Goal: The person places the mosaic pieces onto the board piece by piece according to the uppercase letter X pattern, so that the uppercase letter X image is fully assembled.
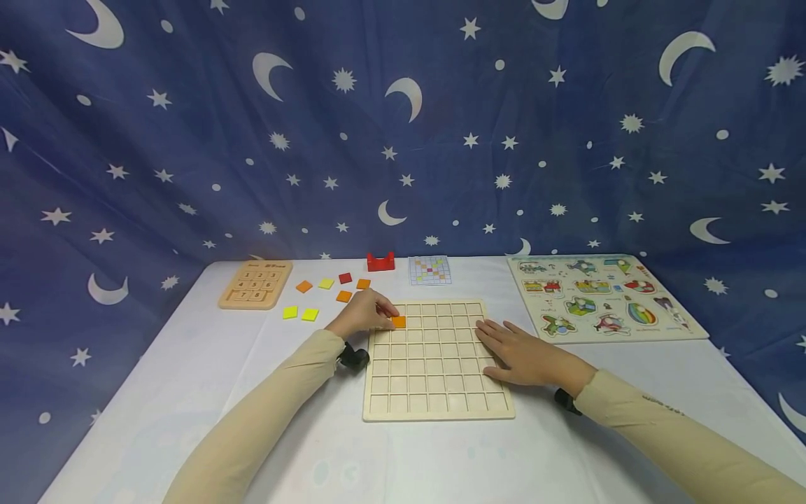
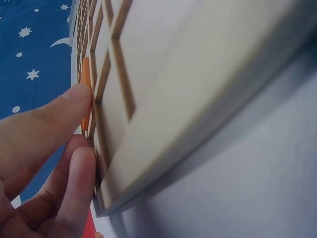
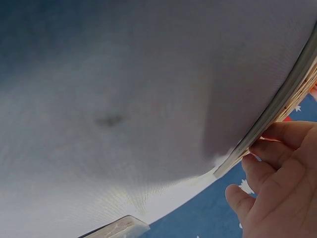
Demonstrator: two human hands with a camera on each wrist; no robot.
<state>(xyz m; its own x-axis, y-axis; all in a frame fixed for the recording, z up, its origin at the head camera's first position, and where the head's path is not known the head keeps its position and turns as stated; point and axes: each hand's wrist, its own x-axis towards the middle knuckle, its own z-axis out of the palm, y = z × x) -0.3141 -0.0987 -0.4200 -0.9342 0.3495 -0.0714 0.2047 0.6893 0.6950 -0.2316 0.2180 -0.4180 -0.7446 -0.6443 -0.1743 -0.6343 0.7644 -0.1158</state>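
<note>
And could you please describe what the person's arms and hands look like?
The left sleeve and right sleeve are long and beige, the right one bearing small dark markings. A black device shows at each wrist. Both hands are bare.

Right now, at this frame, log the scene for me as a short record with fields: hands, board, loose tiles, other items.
Left hand: the left hand pinches an orange tile at the grid board, near its far left corner
Right hand: the right hand rests on the board's right edge, fingers extended
Board: pale, gridded, flat on the white table
Loose tiles: three orange, three yellow, one red
Behind board: red stand, pattern card
Far left: number puzzle
Far right: picture puzzle
</note>
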